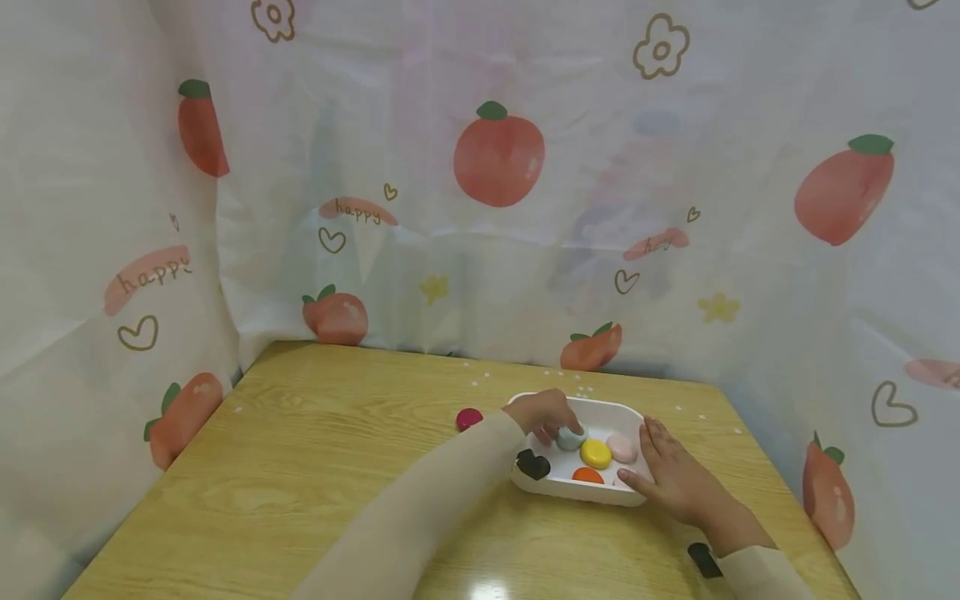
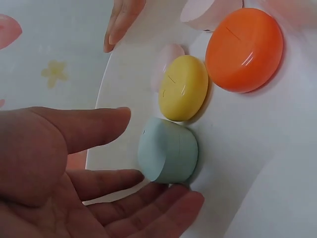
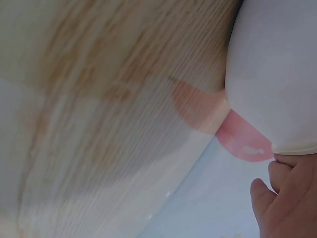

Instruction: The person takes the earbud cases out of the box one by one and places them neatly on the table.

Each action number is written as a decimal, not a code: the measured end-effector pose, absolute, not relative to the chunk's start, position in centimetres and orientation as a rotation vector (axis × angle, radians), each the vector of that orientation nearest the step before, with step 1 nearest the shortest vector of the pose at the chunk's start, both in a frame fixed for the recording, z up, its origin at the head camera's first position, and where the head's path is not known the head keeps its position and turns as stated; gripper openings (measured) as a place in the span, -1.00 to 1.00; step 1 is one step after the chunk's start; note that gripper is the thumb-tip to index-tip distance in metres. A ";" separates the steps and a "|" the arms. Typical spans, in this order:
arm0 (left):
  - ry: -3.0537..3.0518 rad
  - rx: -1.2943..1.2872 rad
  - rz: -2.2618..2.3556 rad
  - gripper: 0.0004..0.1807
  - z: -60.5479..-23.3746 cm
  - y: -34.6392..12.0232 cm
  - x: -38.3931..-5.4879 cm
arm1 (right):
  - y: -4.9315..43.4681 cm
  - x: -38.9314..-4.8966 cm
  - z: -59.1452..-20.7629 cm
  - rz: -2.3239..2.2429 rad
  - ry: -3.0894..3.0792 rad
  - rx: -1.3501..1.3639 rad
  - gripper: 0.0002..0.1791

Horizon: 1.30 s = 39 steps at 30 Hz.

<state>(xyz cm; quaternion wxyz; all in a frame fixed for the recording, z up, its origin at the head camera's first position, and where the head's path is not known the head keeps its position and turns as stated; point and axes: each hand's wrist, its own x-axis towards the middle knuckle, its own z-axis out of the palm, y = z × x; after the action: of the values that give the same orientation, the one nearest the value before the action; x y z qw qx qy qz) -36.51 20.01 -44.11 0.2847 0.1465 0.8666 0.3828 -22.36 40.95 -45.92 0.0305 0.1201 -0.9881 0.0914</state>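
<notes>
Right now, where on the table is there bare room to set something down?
Bare table lies left of the magenta piece and left sleeve; a patch between the sleeves, bordering the tray's near wall. Crowded: the tray, with coloured pieces and the left hand inside.

Tray (image 1: 577,492): one. Round pieces (image 1: 596,453) inside: apparently five, one partly hidden. Magenta piece (image 1: 469,418) toward the worktop's (image 1: 262,467) far edge: one. Left hand (image 1: 542,412), right hand (image 1: 682,479): one each.
</notes>
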 end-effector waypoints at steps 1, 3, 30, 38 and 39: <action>2.317 0.412 1.003 -0.72 -44.2 20.0 -36.5 | 41.0 -22.3 -45.9 0.279 -3.044 0.373 0.04; 2.305 0.447 0.976 -0.74 -44.5 20.1 -36.6 | 41.1 -22.4 -46.0 0.276 -3.042 0.376 0.04; 2.395 0.536 0.739 -0.82 -44.3 22.9 -36.2 | 41.0 -22.1 -45.7 0.286 -3.021 0.381 0.01; 2.379 0.548 0.757 -0.77 -45.1 22.9 -36.4 | 41.0 -22.1 -45.9 0.298 -3.019 0.383 0.01; 2.376 0.552 0.757 -0.78 -45.0 22.8 -36.4 | 41.0 -22.1 -45.9 0.296 -3.019 0.383 0.01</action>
<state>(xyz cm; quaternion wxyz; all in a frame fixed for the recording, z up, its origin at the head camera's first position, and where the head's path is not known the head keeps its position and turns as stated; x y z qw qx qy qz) -36.36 22.84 -45.02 0.2897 0.2070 0.8903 0.2838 -22.13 41.01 -45.91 0.0421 0.1252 -0.9865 0.0969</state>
